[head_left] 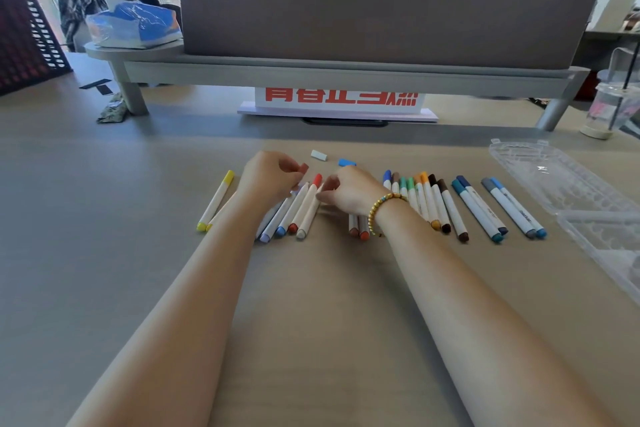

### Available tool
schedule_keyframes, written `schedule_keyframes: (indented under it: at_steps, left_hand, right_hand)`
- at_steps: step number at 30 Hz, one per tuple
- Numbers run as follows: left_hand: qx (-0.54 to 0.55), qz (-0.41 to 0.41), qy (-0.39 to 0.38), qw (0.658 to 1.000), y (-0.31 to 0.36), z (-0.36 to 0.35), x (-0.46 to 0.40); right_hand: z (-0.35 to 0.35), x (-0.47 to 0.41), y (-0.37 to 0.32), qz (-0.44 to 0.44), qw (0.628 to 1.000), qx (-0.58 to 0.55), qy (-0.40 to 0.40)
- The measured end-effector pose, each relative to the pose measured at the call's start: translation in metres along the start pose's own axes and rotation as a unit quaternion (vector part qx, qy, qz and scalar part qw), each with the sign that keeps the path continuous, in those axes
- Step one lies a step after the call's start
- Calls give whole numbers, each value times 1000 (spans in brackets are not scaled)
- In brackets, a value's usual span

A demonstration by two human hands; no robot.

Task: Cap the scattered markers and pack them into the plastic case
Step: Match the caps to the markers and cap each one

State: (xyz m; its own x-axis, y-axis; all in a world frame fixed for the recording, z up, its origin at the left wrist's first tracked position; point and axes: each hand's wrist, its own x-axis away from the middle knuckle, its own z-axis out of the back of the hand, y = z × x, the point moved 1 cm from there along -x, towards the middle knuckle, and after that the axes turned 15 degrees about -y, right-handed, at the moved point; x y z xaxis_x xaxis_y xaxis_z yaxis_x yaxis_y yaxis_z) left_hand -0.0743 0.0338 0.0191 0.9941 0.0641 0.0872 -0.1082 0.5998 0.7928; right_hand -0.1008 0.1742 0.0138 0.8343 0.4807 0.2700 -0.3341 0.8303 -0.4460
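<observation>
A grey divider panel (388, 3) on a raised shelf (346, 74) closes off the far side of my bench (104, 218). A blue tissue pack (133, 26) sits on the shelf's left end, a red mesh basket (24, 31) stands far left, and an iced drink cup (611, 107) with a straw stands far right. 2 loose caps lie just beyond my hands: a pale grey cap (319, 155) and a blue cap (346, 162).

My left hand (272, 173) hovers over a small bunch of markers (294, 211), fingers curled, pinching what looks like a reddish cap (304, 168) at the fingertips. My right hand (349, 192), with a gold bead bracelet (381, 211) at the wrist, rests on the markers with fingers curled; I cannot tell whether it grips one. It covers part of the row of capped markers (450, 204) lying side by side to its right. A yellow marker (216, 199) lies apart on the left.

The clear plastic case (571, 191) lies open at the right edge, no markers in it.
</observation>
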Motion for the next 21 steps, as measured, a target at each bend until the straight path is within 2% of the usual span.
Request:
schedule_keyframes:
  at_steps: [5, 11, 16, 21]
  left_hand:
    - [104, -14, 0, 994, -1, 2, 9]
    - [140, -23, -20, 990, 4, -6, 9]
    - [162, -40, -17, 986, 1, -9, 9]
    - [170, -42, -42, 984, 1, -15, 9]
  right_hand:
    - [7, 10, 16, -76, 990, 99, 66]
    - [2, 11, 26, -110, 987, 106, 55]
    - [9, 11, 41, -136, 980, 61, 129]
    - [8, 16, 38, -160, 976, 109, 100]
